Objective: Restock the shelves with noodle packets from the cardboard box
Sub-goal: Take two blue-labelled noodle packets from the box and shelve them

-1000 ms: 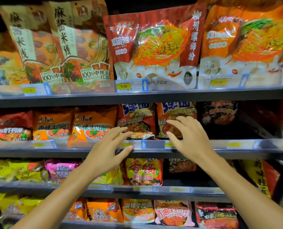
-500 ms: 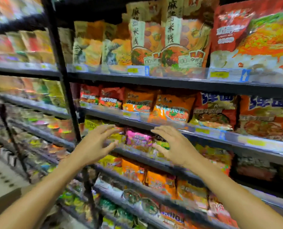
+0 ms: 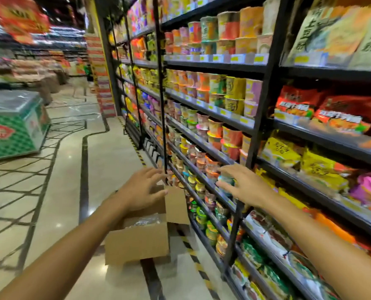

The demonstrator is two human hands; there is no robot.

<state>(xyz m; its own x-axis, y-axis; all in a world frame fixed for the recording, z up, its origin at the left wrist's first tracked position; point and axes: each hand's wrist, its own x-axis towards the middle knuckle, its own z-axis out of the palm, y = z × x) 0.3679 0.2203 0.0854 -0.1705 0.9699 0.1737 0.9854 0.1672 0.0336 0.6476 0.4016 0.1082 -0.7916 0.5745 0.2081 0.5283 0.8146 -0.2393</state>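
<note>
- Since a second ago, both hands are drawing back from the packet shelf they were reaching at, and the view is swinging left, so the aisle and the box (image 3: pixel 137 241) on the floor (image 3: pixel 67 191) are now showing.
- Left hand (image 3: pixel 140 191) is hovering above the box with fingers spread and apart, gripping nothing; its fingertips are lying in front of the raised flap.
- Right hand (image 3: pixel 243 186) is hanging in front of the shelves (image 3: pixel 223 120), fingers straight and apart, empty, near the rows of cups (image 3: pixel 212 165).
- Box is standing open on the floor just beside the foot of the shelves, its flaps up, with shiny clear wrapping (image 3: pixel 146 220) showing inside; what the wrapping is covering is too blurred to tell.
- Noodle packets (image 3: pixel 321 113) are filling the right-hand bay in red, yellow and pink, while cups are stacking the bay next to it.
- Yellow-and-black tape (image 3: pixel 191 250) is running along the floor by the shelf base.
- Green chest freezer (image 3: pixel 11 124) is standing at far left across the aisle, and a red sign (image 3: pixel 20 14) is hanging overhead, both blurred.
</note>
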